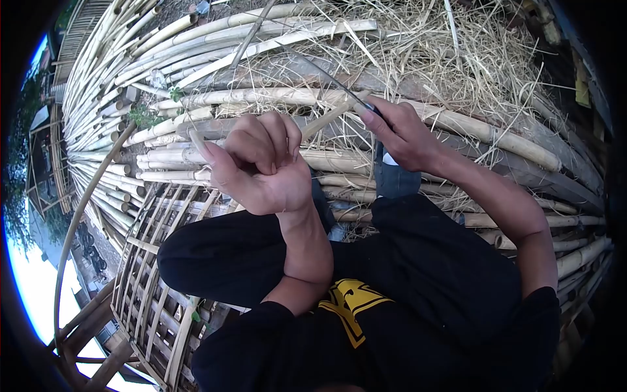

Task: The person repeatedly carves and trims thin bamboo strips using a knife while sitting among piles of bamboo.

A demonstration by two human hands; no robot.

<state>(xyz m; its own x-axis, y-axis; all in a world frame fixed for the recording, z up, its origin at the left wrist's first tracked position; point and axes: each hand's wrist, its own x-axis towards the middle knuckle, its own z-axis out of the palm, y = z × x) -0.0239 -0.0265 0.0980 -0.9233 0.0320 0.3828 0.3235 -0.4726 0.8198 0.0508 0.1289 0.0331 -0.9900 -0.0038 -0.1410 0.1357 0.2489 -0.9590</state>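
Observation:
My right hand (398, 130) is closed round the handle of a long thin knife (326, 77), whose dark blade points up and to the left. A pale bamboo strip (333, 117) runs from beside the knife handle down-left toward my left hand (264, 153). The fingers of my left hand are curled, and its palm is turned up. A pale end (196, 138) sticks out by the left thumb, and it looks like part of the same strip. My left fingers hide the middle of the strip.
Bamboo poles (261, 98) lie across the ground ahead. Thin shavings (424, 52) are heaped at the upper right. A woven bamboo lattice (157, 261) stands at the lower left, near a curved pole (81, 202). My bent legs are below my hands.

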